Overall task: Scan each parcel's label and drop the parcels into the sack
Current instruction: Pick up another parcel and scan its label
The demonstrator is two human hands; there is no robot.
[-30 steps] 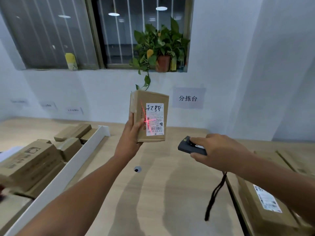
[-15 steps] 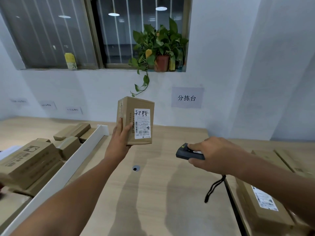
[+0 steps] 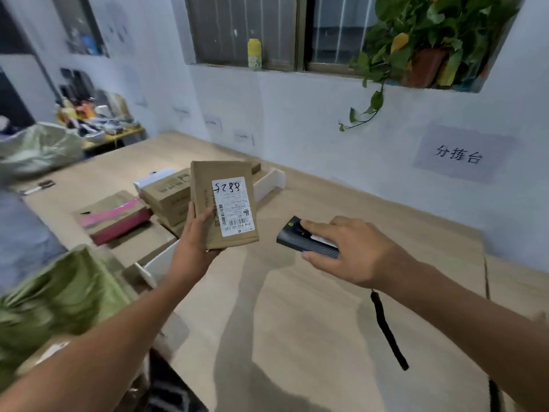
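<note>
Head view, single frame. The left hand [image 3: 194,248] holds a brown parcel [image 3: 223,203] upright at frame centre, above the wooden table [image 3: 297,322]. The thumb lies up the parcel's left front face and the palm cups the lower left corner; the other fingers are behind the cardboard and cannot be seen. The parcel's white label [image 3: 233,206] faces the camera, with handwritten digits across its top and barcodes along its left and lower edges.

The right hand [image 3: 347,251] is right of centre, well apart from the parcel, and grips a dark handheld scanner [image 3: 306,240]. The index finger is stretched along the scanner's top, the thumb is pressed to its near side, and the remaining fingers are curled underneath. The scanner's front end points left, toward the parcel's lower right corner. A black wrist strap [image 3: 387,331] hangs below the wrist.

A green sack [image 3: 56,295] sits at lower left of the frame, blurred; whether its mouth is open cannot be told. Behind the held parcel, left of centre, lie stacked cardboard boxes [image 3: 166,194] and a carton with pink tape [image 3: 116,215], beside a white divider [image 3: 267,184]. Upper right: potted plant [image 3: 421,46] on the window ledge; below it, a paper sign [image 3: 457,156] on the wall.
</note>
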